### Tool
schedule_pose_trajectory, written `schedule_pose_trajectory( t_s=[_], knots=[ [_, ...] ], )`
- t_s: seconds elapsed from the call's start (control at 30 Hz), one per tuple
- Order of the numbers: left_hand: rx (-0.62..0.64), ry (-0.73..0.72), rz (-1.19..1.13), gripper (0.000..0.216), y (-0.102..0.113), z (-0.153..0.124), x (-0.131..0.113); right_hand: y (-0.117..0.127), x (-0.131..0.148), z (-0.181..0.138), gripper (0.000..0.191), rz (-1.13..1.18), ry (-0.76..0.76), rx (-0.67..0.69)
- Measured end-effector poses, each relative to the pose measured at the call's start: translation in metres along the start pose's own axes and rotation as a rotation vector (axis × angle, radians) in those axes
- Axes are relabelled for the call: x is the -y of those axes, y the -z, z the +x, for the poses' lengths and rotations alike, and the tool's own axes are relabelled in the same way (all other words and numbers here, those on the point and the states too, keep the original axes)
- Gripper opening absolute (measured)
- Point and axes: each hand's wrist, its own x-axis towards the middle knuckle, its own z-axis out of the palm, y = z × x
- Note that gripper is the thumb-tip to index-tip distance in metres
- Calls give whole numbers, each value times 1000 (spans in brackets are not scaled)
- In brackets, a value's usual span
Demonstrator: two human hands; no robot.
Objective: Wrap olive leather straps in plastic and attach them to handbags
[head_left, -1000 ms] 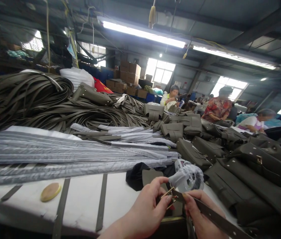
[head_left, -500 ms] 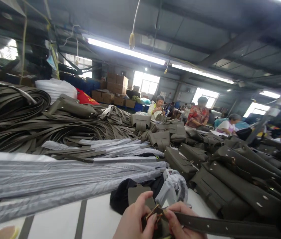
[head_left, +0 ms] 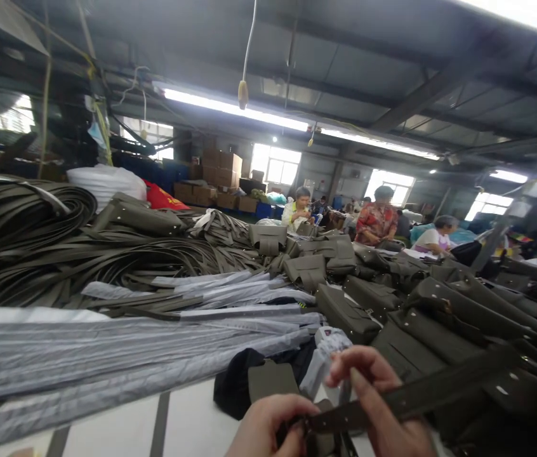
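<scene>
At the bottom middle, my left hand (head_left: 273, 428) is closed around the end of a dark olive strap (head_left: 344, 416). A buckle was visible there earlier; my fingers mostly cover that spot now. The strap has punched holes and runs up to the right. My right hand (head_left: 383, 400) has the strap passing between its fingers, with the thumb and forefinger raised above it. Just beyond my hands lie an olive flap piece (head_left: 273, 381), a black cloth item (head_left: 232, 384) and a bunched clear plastic wrapping (head_left: 320, 358).
Long straps in grey-white wrapping (head_left: 106, 355) cover the left of the white table (head_left: 202, 409). Coiled olive straps (head_left: 25, 216) pile up behind them. Olive bags (head_left: 349, 311) heap on the right. Several people, one in a red patterned top (head_left: 376, 222), sit or stand farther back.
My right hand has lifted up and to the right, drawing the strap upward. The gold buckle has gone mostly out of sight in my left hand. The view has tilted slightly.
</scene>
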Motion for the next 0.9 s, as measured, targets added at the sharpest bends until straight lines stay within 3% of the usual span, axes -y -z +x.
schedule_pose_trajectory(
  t_s=[0.07, 0.17, 0.23, 0.27, 0.33, 0.4, 0.47, 0.73, 0.9],
  knots=[
    [-1, 90, -48, 27, 1, -2, -9, 17, 11, 17, 21, 168, -30, -55],
    [-24, 124, -35, 29, 5, -8, -20, 39, 11, 35, 67, 169, 86, -171],
    [-9, 110, 12, 47, 9, -12, -22, 49, 7, 36, 89, 33, 156, -144],
    [-2, 103, 35, 55, 11, -13, -22, 51, 4, 34, 87, -76, 157, -81],
    [-16, 92, 73, 59, 14, -14, -19, 53, 1, 28, 64, -353, 114, 148],
    [-51, 90, 109, 47, 14, -14, -15, 50, -3, 23, 48, -609, 52, 395],
    [-78, 112, 130, 34, 12, -13, -11, 46, -7, 20, 46, -760, 12, 544],
    [-170, 72, 86, 26, 6, -10, -3, 42, -25, 23, 44, -876, -85, 675],
    [-111, 58, 170, 28, -1, -13, -5, 12, -24, 9, 44, -874, 25, 772]
  ],
)
